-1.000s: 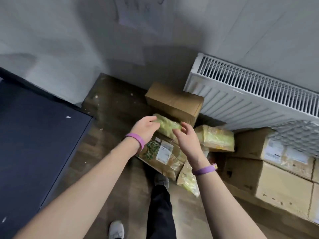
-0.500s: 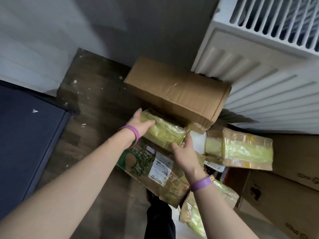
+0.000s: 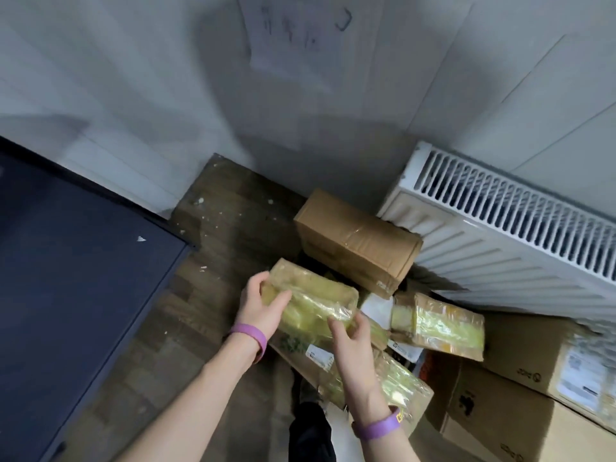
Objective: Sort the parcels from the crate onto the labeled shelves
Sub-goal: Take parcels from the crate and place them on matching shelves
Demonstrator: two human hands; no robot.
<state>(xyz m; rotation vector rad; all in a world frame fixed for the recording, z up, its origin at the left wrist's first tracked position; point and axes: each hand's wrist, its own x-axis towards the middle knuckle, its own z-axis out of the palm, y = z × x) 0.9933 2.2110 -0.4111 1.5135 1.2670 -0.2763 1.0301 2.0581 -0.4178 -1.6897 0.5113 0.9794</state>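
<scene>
Parcel (image 3: 313,295), yellow-wrapped, between left hand (image 3: 260,306) and right hand (image 3: 353,345), fingers (image 3: 335,328) curled round its edges

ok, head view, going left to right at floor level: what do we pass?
Dark navy flat panel → left hand → yellow-green plastic-wrapped parcel in its grip → brown-paper parcel with yellow-green wrap lying on the pile → labelled tan cardboard box.

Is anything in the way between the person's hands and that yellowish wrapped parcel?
Nothing visible. The left hand grips the yellowish parcel at its left end and the right hand holds its near right edge. The shelves are out of view.
</scene>
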